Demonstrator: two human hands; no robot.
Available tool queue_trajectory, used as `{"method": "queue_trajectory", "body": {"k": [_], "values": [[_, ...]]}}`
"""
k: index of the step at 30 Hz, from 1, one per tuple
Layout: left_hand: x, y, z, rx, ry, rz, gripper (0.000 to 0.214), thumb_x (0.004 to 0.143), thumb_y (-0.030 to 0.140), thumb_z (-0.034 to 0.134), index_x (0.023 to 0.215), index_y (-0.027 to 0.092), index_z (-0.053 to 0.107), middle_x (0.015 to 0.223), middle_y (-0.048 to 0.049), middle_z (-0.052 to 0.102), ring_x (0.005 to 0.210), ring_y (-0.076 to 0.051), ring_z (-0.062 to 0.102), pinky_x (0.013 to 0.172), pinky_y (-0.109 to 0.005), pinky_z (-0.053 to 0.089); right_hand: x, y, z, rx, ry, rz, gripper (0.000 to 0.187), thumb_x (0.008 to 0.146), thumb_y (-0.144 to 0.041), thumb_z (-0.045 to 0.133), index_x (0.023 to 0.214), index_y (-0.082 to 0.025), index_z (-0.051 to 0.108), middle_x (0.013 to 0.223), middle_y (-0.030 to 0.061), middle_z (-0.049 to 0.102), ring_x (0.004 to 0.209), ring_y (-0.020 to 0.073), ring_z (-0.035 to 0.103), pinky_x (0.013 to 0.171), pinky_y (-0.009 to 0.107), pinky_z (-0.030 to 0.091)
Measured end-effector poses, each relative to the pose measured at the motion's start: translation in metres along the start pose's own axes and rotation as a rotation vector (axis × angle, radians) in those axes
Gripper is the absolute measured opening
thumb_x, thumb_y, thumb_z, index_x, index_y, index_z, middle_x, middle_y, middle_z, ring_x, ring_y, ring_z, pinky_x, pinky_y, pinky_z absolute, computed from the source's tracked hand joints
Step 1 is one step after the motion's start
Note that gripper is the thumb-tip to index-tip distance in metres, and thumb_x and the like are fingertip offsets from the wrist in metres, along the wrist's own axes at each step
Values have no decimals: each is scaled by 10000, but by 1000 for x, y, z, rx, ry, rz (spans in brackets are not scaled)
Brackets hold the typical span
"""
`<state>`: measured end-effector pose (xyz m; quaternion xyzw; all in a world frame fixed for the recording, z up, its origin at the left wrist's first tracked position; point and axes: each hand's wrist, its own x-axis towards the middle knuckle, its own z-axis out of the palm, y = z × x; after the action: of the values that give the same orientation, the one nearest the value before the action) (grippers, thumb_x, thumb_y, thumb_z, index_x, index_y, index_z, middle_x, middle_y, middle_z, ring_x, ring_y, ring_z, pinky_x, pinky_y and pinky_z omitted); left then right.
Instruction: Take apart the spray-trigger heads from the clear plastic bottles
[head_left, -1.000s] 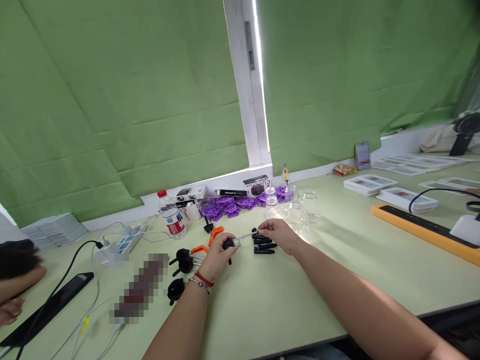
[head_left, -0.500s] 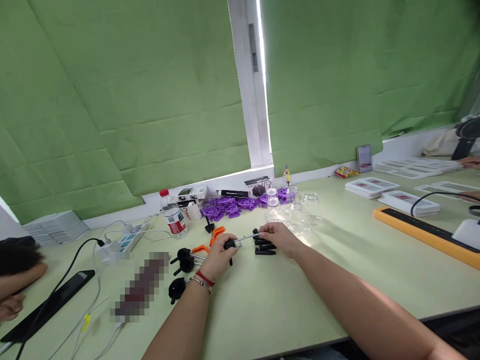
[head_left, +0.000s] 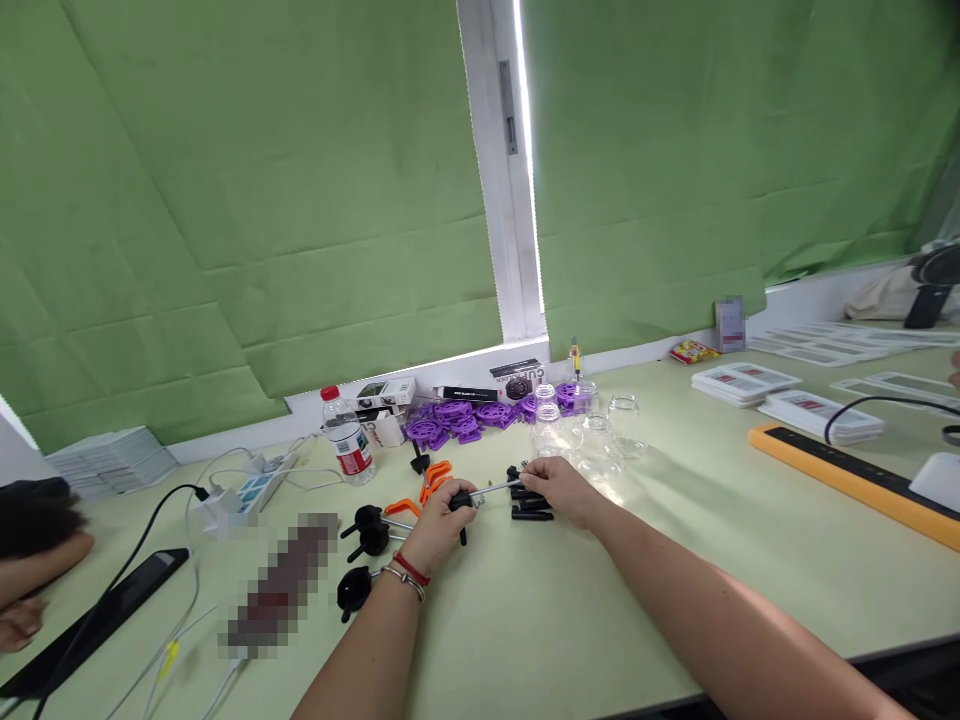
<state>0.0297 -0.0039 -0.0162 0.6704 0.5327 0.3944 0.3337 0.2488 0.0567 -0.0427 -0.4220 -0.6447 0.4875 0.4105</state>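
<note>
One black knob [head_left: 459, 501] with a thin metal rod [head_left: 495, 488] is raised just above the middle of the tabletop [head_left: 525, 620], between its far edge and its near one. Our left hand [head_left: 439, 520] has its grip closed around the knob, and our right hand [head_left: 559, 487] pinches the other end of the rod in a narrow grip; the fingers hide the rod's tip, so we cannot tell its shape.

Just beside our right hand, several short black pieces [head_left: 532, 516] lie in a row, pointing roughly toward the tabletop's right side. On the other side, near our left hand, we see orange hooks [head_left: 403, 507] and more black knobbed parts [head_left: 354, 590] lying in a loose column toward the near edge.

Farther out, purple pieces [head_left: 495, 415] are heaped along the far edge, with small boxes [head_left: 388, 392] behind them and a red-capped bottle [head_left: 349, 445] upright at their left. Clear jars [head_left: 551, 435] cluster at the heap's right end. Toward the right side we have stacks of white cards [head_left: 742, 382] and an orange-sided power strip [head_left: 855, 480]. On the left side lies a long black slab [head_left: 97, 620], beside another person's bent arm [head_left: 41, 570].
</note>
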Motion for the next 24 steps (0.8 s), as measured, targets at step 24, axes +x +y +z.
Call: {"method": "queue_trajectory", "body": {"k": [24], "values": [[0, -3, 0, -29, 30, -34, 225, 691, 192, 548, 908, 204, 610, 856, -18, 538, 780, -171, 482, 730, -295, 391, -4, -6, 0, -134, 16, -65, 305, 765, -472, 539, 661, -187, 501, 592, -41, 398, 569, 111, 337, 545, 248, 291]]}}
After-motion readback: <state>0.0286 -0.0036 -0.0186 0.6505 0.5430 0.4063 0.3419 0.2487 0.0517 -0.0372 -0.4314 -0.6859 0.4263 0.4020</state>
